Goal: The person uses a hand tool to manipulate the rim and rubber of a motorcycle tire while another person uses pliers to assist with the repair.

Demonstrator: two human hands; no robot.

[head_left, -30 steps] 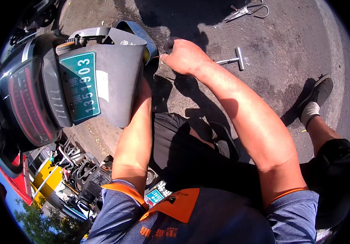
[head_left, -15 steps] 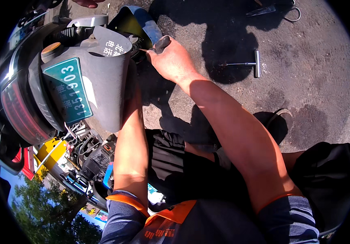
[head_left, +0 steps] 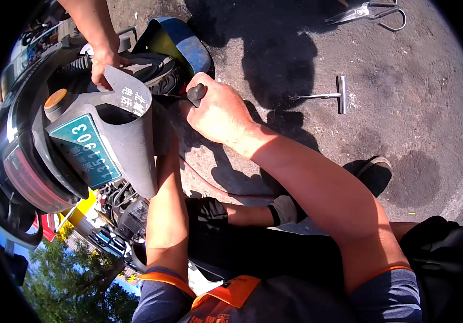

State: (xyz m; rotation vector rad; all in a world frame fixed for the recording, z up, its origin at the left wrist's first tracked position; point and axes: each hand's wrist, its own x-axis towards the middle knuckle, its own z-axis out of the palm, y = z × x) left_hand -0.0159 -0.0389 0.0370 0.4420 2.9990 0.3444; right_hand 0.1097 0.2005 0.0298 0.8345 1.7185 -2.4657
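**Close Quarters at the Mudguard (head_left: pixel 137 145)**

My right hand (head_left: pixel 218 110) is wrapped in a fist around a dark handle (head_left: pixel 196 94), just right of the mudguard and beside the tyre (head_left: pixel 164 83). The handle's rounded end juts from my grip; my fist covers the rest, so the far end cannot be made out. So full a wrap looks chosen for force over finesse. My left forearm (head_left: pixel 167 220) runs up behind the mudguard, which hides my left hand; I cannot tell whether that grip is open or closed, though the reach suggests steadying from behind. A co-worker's hand (head_left: pixel 105 59) is at the mudguard's upper edge, apparently drawing it aside to make room at the tyre. Beyond the mudguard sits a blue tub (head_left: pixel 191 46), close by the tyre. Well to the mudguard's right, a T-handled tool (head_left: pixel 342 94) and scissors (head_left: pixel 350 15) lie on the ground (head_left: pixel 430 70), probably for handy reach.
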